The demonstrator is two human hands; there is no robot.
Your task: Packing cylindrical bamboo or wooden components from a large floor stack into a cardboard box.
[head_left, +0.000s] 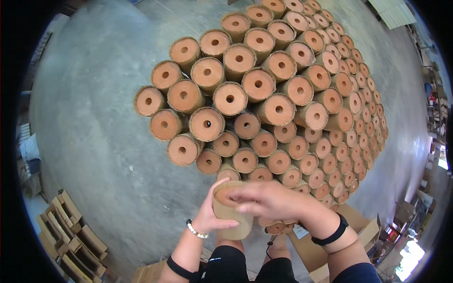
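Note:
A tan, paper-wrapped cylinder [236, 224] with a terracotta-coloured end stands tilted upward in front of my legs. My left hand [212, 212] is wrapped around its left side, thumb across the front. From the right, my right hand [266, 200] reaches over the top end. Its fingers are bent onto the end and its thumb sits by the near rim; slight blur softens the fingertips. The right fingers cover much of the end, so its middle is hidden. Just beyond lies a large stack of similar cylinders [239, 59], their round holed ends facing me.
An open cardboard box [306, 252] stands by my right leg. Flattened or folded cardboard pieces [71, 236] are piled at the lower left. Grey concrete floor [104, 127] stretches left of the stack. Shelving with goods [436, 94] runs along the far right.

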